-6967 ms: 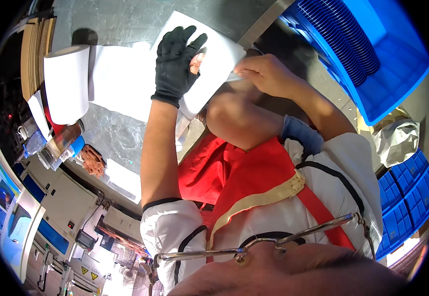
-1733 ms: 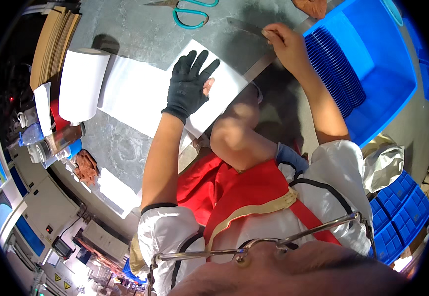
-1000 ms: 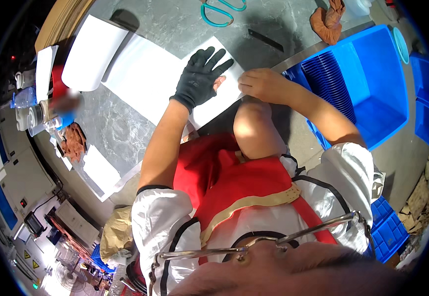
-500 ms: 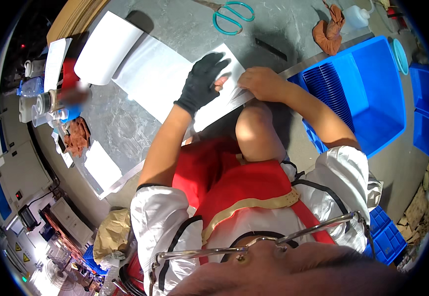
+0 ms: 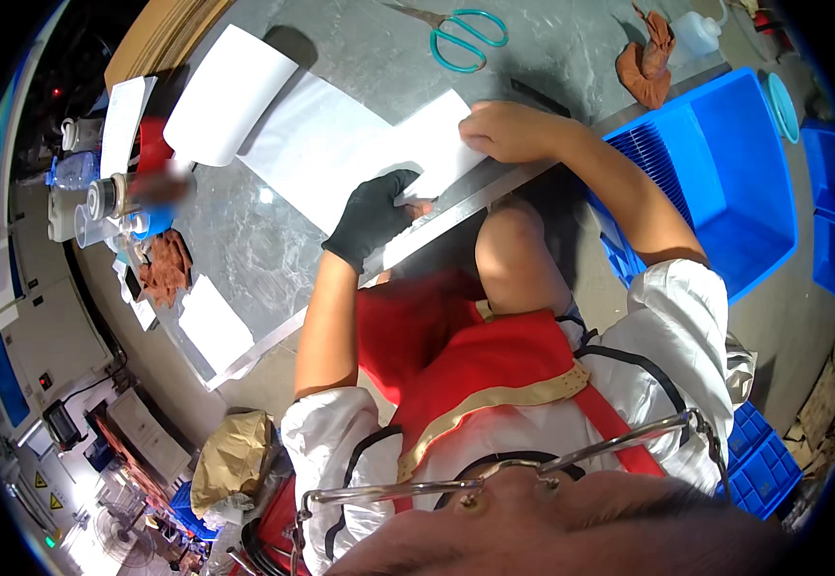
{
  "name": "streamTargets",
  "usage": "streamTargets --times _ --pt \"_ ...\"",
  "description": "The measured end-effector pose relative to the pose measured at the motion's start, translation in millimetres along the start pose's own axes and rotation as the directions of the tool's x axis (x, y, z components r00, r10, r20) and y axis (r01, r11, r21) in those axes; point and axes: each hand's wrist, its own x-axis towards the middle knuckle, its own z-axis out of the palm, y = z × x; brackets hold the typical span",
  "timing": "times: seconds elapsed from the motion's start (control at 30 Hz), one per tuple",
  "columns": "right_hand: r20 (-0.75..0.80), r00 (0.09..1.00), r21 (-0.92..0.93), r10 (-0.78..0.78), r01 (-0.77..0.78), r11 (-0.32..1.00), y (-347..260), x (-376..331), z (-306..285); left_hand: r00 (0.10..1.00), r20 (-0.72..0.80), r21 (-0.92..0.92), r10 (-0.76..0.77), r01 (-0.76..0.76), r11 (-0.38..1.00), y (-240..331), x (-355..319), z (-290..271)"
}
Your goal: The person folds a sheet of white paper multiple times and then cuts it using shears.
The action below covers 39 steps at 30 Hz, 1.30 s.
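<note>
A white sheet [image 5: 441,139] lies on the grey marbled table, overlapping a longer white sheet [image 5: 317,134] that runs from a white curled roll [image 5: 228,96]. My left hand [image 5: 374,219], in a black glove with a bare fingertip showing, is at the sheet's near edge, thumb and fingers closed on it. My bare right hand [image 5: 512,132] is curled over the sheet's right side, fingers pressed together on its edge; the fingertips are partly hidden. Teal-handled scissors [image 5: 465,40] lie beyond the hands. A dark flat strip [image 5: 536,94] is partly behind my right hand.
At the right stands a blue bin [image 5: 739,182] with a ribbed blue part [image 5: 643,158]. Brown cloths [image 5: 646,65] and a squeeze bottle [image 5: 696,34] sit at the far right. A loose white sheet [image 5: 214,322] and bottles [image 5: 77,171] are on the left.
My left hand has slid toward the table's near edge, its spread fingers drawn together. My right hand has shifted slightly away from me, and the smaller sheet has turned and moved.
</note>
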Motion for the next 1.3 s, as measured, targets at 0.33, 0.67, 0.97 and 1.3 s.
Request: streamTargets --times 0.33,0.67,0.97,1.3 --pt "-0.071 0.966 0.185 0.249 -0.233 0.955 7.7 42.6 0.6 0.984 -0.172 -0.384 -0.050 -0.020 0.923 -25.7 8.2 -13.6" --pt "-0.192 0.923 0.037 0.335 -0.334 0.942 14.1 51.7 18.0 0.774 -0.579 -0.325 -0.259 0.072 0.943 -37.0 -2.7 15.0" --pt "-0.197 0.907 -0.165 0.372 -0.405 0.899 3.5 66.3 22.1 0.735 -0.675 0.153 -0.063 0.223 0.963 -34.0 4.8 17.0" --pt "-0.234 0.924 -0.265 0.303 -0.361 0.894 -4.2 68.7 29.4 0.869 -0.488 0.579 0.082 0.252 0.775 -6.5 47.2 -6.9"
